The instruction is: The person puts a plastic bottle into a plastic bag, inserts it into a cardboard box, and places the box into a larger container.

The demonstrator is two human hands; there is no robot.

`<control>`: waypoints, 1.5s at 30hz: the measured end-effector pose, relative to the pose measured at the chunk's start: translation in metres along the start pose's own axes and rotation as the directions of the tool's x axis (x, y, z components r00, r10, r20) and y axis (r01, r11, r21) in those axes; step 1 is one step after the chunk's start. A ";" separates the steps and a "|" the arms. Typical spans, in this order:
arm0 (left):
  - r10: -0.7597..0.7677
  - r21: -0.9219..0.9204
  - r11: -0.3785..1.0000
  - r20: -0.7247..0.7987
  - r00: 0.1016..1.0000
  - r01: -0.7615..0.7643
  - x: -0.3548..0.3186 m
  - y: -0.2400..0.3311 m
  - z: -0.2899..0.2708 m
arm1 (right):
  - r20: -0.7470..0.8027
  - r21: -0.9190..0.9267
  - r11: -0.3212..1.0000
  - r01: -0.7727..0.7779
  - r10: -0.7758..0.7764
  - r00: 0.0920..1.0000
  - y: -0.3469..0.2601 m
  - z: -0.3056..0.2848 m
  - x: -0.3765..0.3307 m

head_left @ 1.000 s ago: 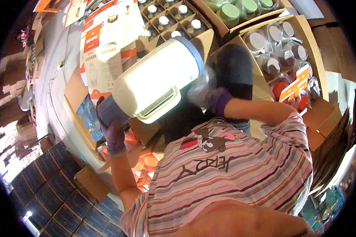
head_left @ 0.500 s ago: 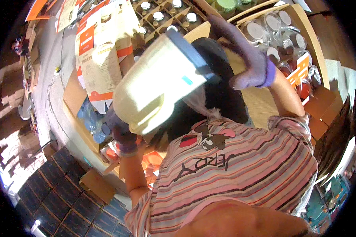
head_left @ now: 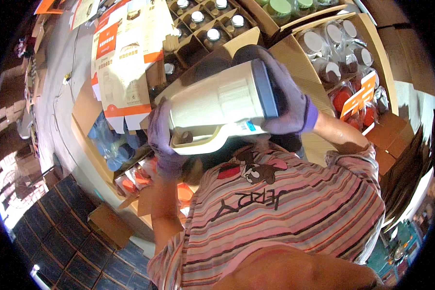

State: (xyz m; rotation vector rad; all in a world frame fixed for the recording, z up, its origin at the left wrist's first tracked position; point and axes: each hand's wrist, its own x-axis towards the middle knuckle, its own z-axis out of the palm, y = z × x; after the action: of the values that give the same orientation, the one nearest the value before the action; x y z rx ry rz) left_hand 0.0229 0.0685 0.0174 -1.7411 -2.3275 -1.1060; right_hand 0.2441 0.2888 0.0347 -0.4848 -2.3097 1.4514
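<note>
Across my lap I hold a cream jug point(head_left: 208, 104) lying on its side, with a loop handle facing me and a dark blue-grey band at its right end. A small blue label sits near that band. My left hand point(head_left: 163, 133), in a purple-grey glove, is closed around the jug's left end. My right hand point(head_left: 290, 99), gloved the same way, grips the banded right end; its fingertips are partly hidden behind the jug.
Flattened printed cartons point(head_left: 125, 63) lie at the left. A divided box of white-capped bottles point(head_left: 212, 36) stands ahead. An open carton point(head_left: 389, 63) of bagged, lidded containers is at right. Bagged blue items point(head_left: 111, 145) lie left; dark stacked boxes point(head_left: 58, 232) stand lower left.
The jug has turned from a steep tilt to nearly level. My right hand, spread apart from it before, has come down onto its banded end. My left hand has risen slightly.
</note>
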 end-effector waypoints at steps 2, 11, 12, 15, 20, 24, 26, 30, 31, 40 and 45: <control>-0.095 -0.162 0.982 0.013 0.995 0.095 -0.005 -0.001 0.008 | 0.053 -0.132 0.980 0.150 -0.144 0.988 -0.012 -0.012 -0.006; -0.137 -0.409 -0.137 0.910 0.392 0.902 -0.017 -0.058 0.020 | 0.208 0.004 0.659 0.752 -0.736 0.644 -0.037 -0.018 0.010; -0.175 -0.488 -0.043 0.863 0.474 0.872 -0.024 -0.071 0.022 | 0.150 0.101 0.686 0.721 -0.727 0.670 -0.037 -0.027 0.016; -0.259 -0.546 0.281 0.748 0.610 0.789 0.004 -0.036 0.010 | -0.015 0.294 0.826 0.481 -0.499 0.866 0.017 -0.061 0.035; 0.519 -0.626 0.780 0.652 0.553 0.007 0.052 0.019 -0.005 | 0.030 0.590 0.808 0.015 -0.041 0.999 0.009 -0.065 0.048; 0.515 -0.189 0.857 0.376 0.771 -0.480 0.028 0.005 0.023 | 0.175 -0.002 0.920 0.391 -0.385 0.906 0.041 -0.055 0.065; 0.449 -0.218 0.889 0.236 0.862 -0.403 0.041 0.030 0.029 | 0.230 0.135 0.868 0.479 -0.497 0.837 0.020 -0.042 0.074; 0.465 -0.673 0.703 0.188 0.865 -0.231 0.094 0.065 0.023 | 0.198 0.455 0.790 0.412 -0.540 0.818 0.038 -0.037 0.085; 0.545 -0.673 0.672 0.168 0.821 -0.309 0.100 0.062 0.024 | 0.163 0.536 0.762 0.364 -0.516 0.841 0.045 -0.032 0.082; 0.085 -0.584 0.811 0.079 0.993 -0.023 0.093 0.032 0.057 | 0.101 -0.014 0.955 0.295 -0.293 0.951 0.051 -0.021 0.078; -0.496 -0.296 0.756 0.324 0.806 0.584 0.127 -0.082 0.140 | 0.317 -0.658 0.674 0.335 -0.156 0.936 0.057 0.006 0.075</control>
State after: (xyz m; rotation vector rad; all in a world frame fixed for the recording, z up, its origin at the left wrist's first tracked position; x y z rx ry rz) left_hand -0.0415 0.2410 -0.0754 -1.3430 -3.0626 -1.6162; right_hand 0.1808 0.3427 -0.0102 -0.1634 -2.9523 0.4533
